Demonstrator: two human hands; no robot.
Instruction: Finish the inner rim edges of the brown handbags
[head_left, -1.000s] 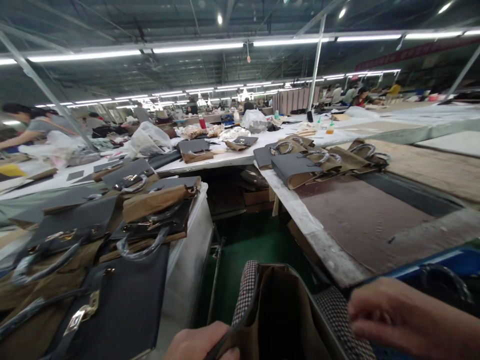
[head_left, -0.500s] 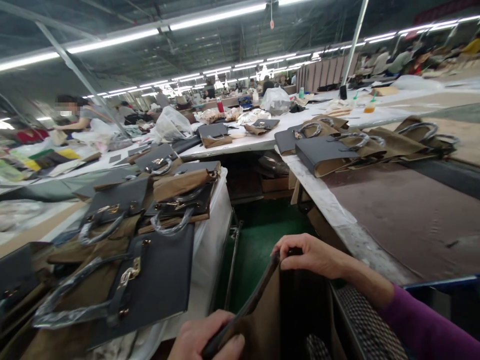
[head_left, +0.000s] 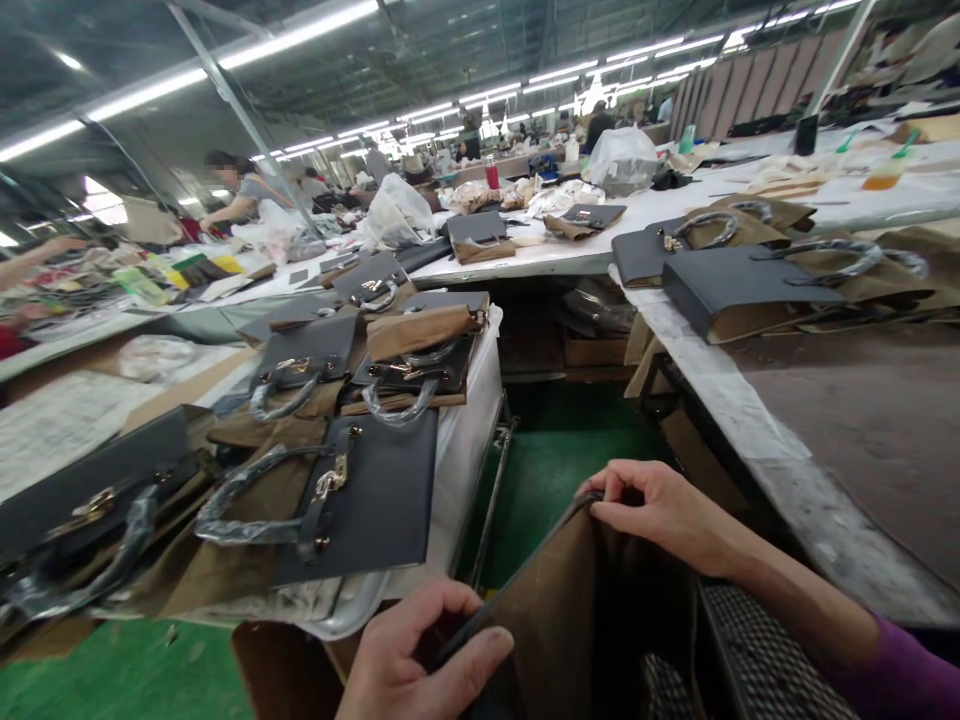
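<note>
Low in the view, a handbag body (head_left: 551, 610) with a dark outside and a brown lining is held up by its edge. My left hand (head_left: 431, 655) pinches the near end of that edge between thumb and fingers. At the far upper corner, my right hand (head_left: 645, 505) grips the same edge, thumb below and fingers curled over. The lower part of the bag runs out of view. To the left, a dark handbag (head_left: 367, 500) with film-wrapped handles and gold hardware lies flat on a white-covered cart (head_left: 476, 440).
More dark handbags (head_left: 300, 360) crowd the cart. On the right, a long worktable (head_left: 757, 420) carries several bags (head_left: 742, 285) and a brown sheet. Green floor (head_left: 555, 440) shows in the gap between. Plastic bags (head_left: 397, 215) lie farther back, where a person (head_left: 240, 190) stands.
My view has swung left, so the surroundings sit farther right. Both hands keep hold of the bag's edge, and more of the brown lining faces me.
</note>
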